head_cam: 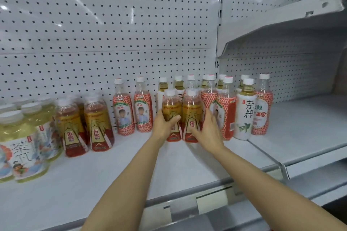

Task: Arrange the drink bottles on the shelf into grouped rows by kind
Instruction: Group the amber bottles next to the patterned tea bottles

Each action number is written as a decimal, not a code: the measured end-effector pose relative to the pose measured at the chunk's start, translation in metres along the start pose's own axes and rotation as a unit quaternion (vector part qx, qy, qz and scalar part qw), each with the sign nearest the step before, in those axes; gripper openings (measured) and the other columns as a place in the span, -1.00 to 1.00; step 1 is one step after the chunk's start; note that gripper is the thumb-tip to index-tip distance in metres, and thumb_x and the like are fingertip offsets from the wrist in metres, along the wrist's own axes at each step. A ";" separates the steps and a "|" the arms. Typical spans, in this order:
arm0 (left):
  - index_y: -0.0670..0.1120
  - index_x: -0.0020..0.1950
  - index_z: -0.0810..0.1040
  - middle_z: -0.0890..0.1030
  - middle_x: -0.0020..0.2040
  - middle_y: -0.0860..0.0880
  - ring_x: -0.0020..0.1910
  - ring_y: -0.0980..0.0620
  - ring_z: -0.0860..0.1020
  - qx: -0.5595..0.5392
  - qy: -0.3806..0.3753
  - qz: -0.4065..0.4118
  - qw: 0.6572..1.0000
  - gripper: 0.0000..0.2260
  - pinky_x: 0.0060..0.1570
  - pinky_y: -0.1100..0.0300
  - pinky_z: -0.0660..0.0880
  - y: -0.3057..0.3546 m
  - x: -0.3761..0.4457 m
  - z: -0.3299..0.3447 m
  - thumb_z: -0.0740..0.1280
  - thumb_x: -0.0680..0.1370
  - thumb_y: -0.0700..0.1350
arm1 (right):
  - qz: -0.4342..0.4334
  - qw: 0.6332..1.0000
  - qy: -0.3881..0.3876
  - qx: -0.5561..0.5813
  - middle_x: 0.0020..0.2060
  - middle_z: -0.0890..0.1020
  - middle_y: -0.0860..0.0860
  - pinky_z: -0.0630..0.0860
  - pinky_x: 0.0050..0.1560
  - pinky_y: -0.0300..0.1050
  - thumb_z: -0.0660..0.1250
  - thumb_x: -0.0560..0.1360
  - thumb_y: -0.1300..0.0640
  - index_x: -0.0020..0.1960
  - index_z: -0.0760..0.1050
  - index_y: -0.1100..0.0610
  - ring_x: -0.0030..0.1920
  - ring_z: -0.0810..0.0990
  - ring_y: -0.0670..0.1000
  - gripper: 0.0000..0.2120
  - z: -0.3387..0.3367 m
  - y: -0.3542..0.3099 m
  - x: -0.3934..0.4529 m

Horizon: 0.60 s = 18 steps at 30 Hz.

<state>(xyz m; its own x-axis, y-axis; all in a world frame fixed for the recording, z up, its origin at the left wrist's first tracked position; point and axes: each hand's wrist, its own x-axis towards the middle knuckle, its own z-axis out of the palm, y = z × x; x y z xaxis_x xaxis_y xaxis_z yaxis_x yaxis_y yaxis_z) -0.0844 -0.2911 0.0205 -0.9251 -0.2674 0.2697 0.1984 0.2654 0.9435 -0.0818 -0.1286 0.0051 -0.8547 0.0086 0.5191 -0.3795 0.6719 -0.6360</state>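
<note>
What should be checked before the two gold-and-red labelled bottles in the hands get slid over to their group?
1. Left hand grips left gold-and-red labelled bottle: ok.
2. Right hand grips right gold-and-red bottle: cannot tell, fingers look fairly straight.
3. Both bottles upright: ok.
4. Bare white shelf in front of the matching gold-and-red pair: ok.
5. Red honeycomb-patterned bottles stand between: not ok, steer in front.

On the shelf (pixel 131 170), two gold-label bottles (pixel 181 116) stand side by side before the mixed cluster (pixel 225 103).
</note>
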 end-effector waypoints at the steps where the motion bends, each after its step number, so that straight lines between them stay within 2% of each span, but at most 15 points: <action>1: -0.01 0.28 0.44 0.64 0.13 0.01 0.11 -0.02 0.63 -0.005 0.001 0.005 1.000 -0.59 0.14 -0.07 0.58 -0.002 -0.004 -0.003 0.48 0.50 -0.03 | 0.005 1.000 0.001 0.017 0.46 0.29 0.12 0.39 0.34 0.14 0.48 0.42 0.00 0.52 0.03 0.13 0.43 0.31 0.13 -0.13 0.004 -0.001 0.001; 4: 0.04 0.24 0.41 0.63 0.13 0.02 0.11 -0.01 0.62 -0.011 0.012 0.004 1.000 -0.63 0.18 -0.11 0.56 -0.003 -0.021 -0.018 0.46 0.51 -0.03 | 0.029 0.998 0.018 0.046 0.42 0.31 0.16 0.37 0.36 0.12 0.52 0.37 -0.02 0.50 0.05 0.20 0.41 0.32 0.17 -0.08 0.019 -0.003 0.007; 9: 0.00 0.47 0.29 0.59 0.23 0.03 0.19 0.00 0.58 0.031 0.040 0.034 0.998 -0.44 0.22 -0.05 0.53 0.001 -0.054 -0.054 0.43 0.54 -0.02 | 0.118 0.991 0.035 0.048 0.32 0.39 0.24 0.40 0.26 0.14 0.54 0.35 0.00 0.41 0.14 0.26 0.32 0.39 0.25 -0.16 0.036 -0.013 0.015; 12: 0.02 0.44 0.31 0.59 0.24 0.04 0.21 0.02 0.57 0.039 0.058 0.030 0.997 -0.50 0.27 -0.09 0.50 -0.001 -0.071 -0.080 0.41 0.55 -0.02 | 0.127 0.991 0.037 0.033 0.28 0.42 0.26 0.44 0.20 0.16 0.54 0.34 -0.02 0.40 0.15 0.27 0.27 0.43 0.27 -0.16 0.037 -0.016 0.016; 16: 0.00 0.47 0.28 0.57 0.25 0.04 0.23 0.01 0.55 0.063 0.096 0.035 0.993 -0.47 0.27 -0.06 0.50 -0.006 -0.087 -0.113 0.40 0.56 -0.02 | 0.111 0.993 0.038 0.031 0.21 0.48 0.21 0.51 0.09 0.18 0.55 0.31 -0.06 0.32 0.20 0.24 0.19 0.50 0.26 -0.20 0.040 -0.026 0.003; 18: 0.01 0.44 0.30 0.56 0.24 0.05 0.22 0.02 0.55 0.068 0.114 0.045 0.990 -0.52 0.21 0.03 0.50 -0.008 -0.092 -0.131 0.40 0.56 -0.05 | 0.104 0.993 0.032 0.038 0.17 0.50 0.18 0.51 0.06 0.15 0.55 0.30 -0.07 0.28 0.23 0.22 0.15 0.53 0.24 -0.24 0.043 -0.039 -0.011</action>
<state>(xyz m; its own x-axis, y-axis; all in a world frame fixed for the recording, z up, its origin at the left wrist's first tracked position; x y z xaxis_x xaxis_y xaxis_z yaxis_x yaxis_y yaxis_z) 0.0416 -0.3900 0.0138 -0.8051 -0.4359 0.4023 0.2161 0.4161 0.8833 -0.0728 -0.1873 -0.0004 -0.8942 0.1894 0.4056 -0.2251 0.5930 -0.7731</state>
